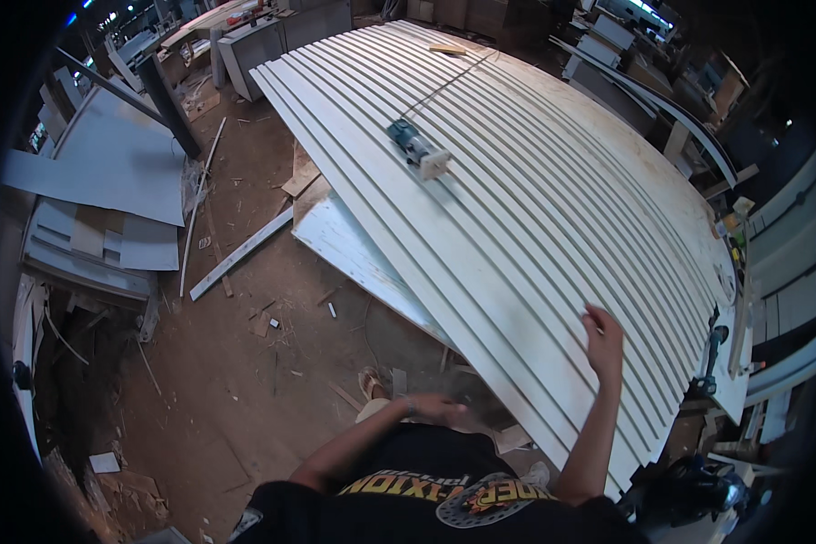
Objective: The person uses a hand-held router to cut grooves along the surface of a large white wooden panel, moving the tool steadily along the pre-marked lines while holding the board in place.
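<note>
A large white panel [480, 227] with long parallel grooves fills the middle and right of the view. A teal power router [412, 146] with a pale square base lies on its side on it, its cord running to the back. My right hand [602, 337] is over the panel's near right part, fingers loosely curved and apparently empty. My left hand [440, 408], blurred, is low near the panel's left edge; I cannot make out its fingers clearly.
White sheets [118, 163] lean and lie at the left. Strips [240, 252] and scraps litter the brown floor [227, 390] beside my sandalled foot [374, 383]. A small wooden piece [447, 49] lies at the panel's back; another power tool [714, 349] is at the right edge.
</note>
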The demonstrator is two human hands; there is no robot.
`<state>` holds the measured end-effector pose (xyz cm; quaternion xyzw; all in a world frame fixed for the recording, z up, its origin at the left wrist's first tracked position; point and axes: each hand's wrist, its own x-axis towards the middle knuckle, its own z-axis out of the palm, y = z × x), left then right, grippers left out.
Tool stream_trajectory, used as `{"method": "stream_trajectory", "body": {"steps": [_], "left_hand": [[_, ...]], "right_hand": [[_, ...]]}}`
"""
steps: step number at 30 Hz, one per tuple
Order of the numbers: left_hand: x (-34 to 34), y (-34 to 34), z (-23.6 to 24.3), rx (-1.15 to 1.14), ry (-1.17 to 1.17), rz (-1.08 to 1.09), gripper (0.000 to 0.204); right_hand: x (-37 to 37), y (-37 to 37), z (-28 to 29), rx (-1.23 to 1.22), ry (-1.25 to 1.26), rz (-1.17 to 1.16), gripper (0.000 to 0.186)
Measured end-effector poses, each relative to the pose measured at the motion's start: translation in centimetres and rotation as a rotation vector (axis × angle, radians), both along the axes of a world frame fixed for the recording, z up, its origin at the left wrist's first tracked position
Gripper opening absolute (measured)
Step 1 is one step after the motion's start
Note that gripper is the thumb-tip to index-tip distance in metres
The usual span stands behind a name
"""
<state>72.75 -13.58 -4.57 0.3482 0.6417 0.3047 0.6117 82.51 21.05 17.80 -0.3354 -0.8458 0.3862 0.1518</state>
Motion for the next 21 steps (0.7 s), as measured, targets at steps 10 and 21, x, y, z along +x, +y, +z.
{"method": "stream_trajectory", "body": {"steps": [10, 21], "left_hand": [[-28.6, -30.1, 8.7, -0.113, -0.238, 1.020, 0.041], [-52.4, -40.7, 8.3, -0.278, -0.048, 1.177, 0.040]], "right_hand": [[-45.9, -10.9, 1.9, 0.044, -0.002, 0.486, 0.047], [-70.7, -3.8, -9.3, -0.162, -0.891, 0.558, 0.079]]}}
